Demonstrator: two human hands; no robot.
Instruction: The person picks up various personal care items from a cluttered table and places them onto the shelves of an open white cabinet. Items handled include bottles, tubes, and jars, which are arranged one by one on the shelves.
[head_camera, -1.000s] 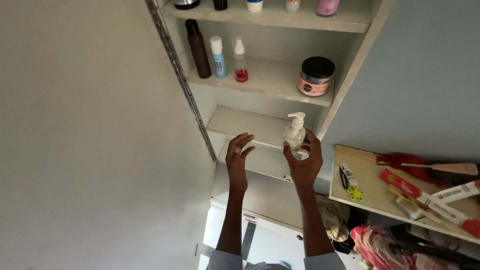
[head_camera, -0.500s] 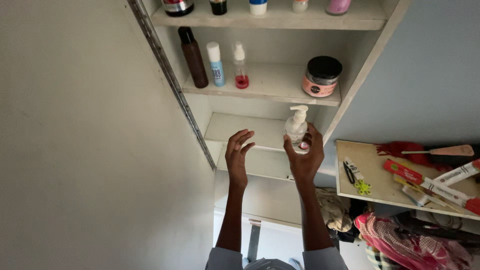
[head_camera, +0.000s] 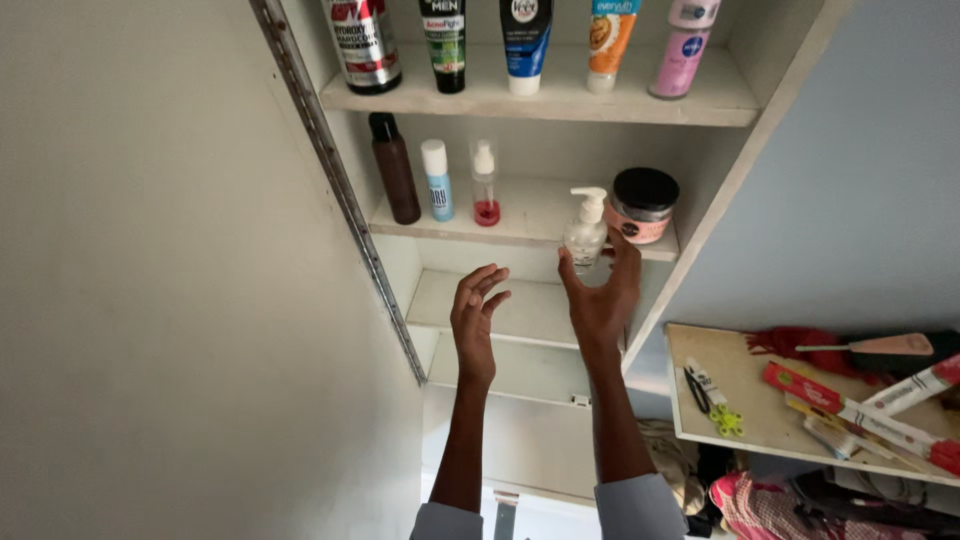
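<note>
Evidently, a clear pump bottle (head_camera: 585, 232) is gripped from below by the right hand (head_camera: 600, 300) at the middle shelf's (head_camera: 530, 215) edge beside a black-lidded jar (head_camera: 642, 205), keeping it upright, while the left hand (head_camera: 474, 312) is held empty, fingers loosely spread.

Above the fingers (head_camera: 575, 275): five tubes and bottles are standing on top; three bottles, one jar, one pump bottle (head_camera: 585, 232) are sitting lower.
</note>
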